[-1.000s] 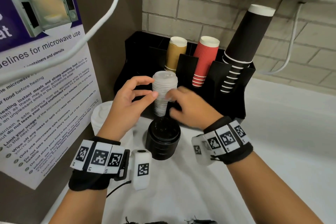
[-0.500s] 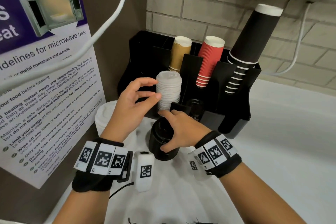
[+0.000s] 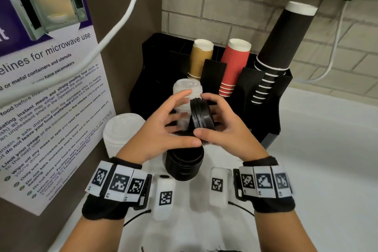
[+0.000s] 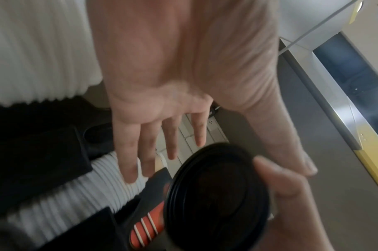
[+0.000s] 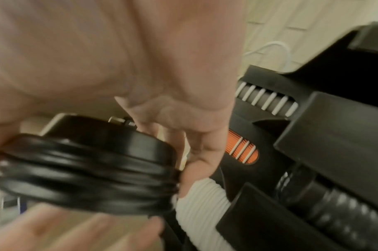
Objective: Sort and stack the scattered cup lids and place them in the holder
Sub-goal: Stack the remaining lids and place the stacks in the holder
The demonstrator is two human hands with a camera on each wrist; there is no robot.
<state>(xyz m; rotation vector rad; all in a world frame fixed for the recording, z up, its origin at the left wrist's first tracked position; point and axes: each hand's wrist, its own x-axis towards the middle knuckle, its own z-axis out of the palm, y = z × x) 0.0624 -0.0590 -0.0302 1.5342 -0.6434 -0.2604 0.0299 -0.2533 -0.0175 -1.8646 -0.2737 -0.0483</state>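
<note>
My right hand (image 3: pixel 206 116) grips a short stack of black lids (image 3: pixel 199 120), tipped on edge, thumb below and fingers over the top rim. The same black lids (image 4: pixel 216 195) fill the lower part of the left wrist view and show side-on as black lids (image 5: pixel 87 169) in the right wrist view. With its fingers spread straight, my left hand (image 3: pixel 176 120) sits just left of them, in front of the white lid stack (image 3: pixel 187 90) standing in the black holder (image 3: pixel 272 112). Under both hands a taller black lid stack (image 3: pixel 184 164) stands on the counter.
A second white lid stack (image 3: pixel 120 131) stands on the counter at the left, by the poster wall. The holder carries brown cups (image 3: pixel 199 57), red cups (image 3: pixel 234 63) and a tall column of black cups (image 3: pixel 282 41). A white cable (image 3: pixel 122 20) hangs across the upper left.
My right hand dropped from the white stack to the black stack on the counter, then lifted a few black lids off it and tipped them on edge. My left hand stayed beside the white stack.
</note>
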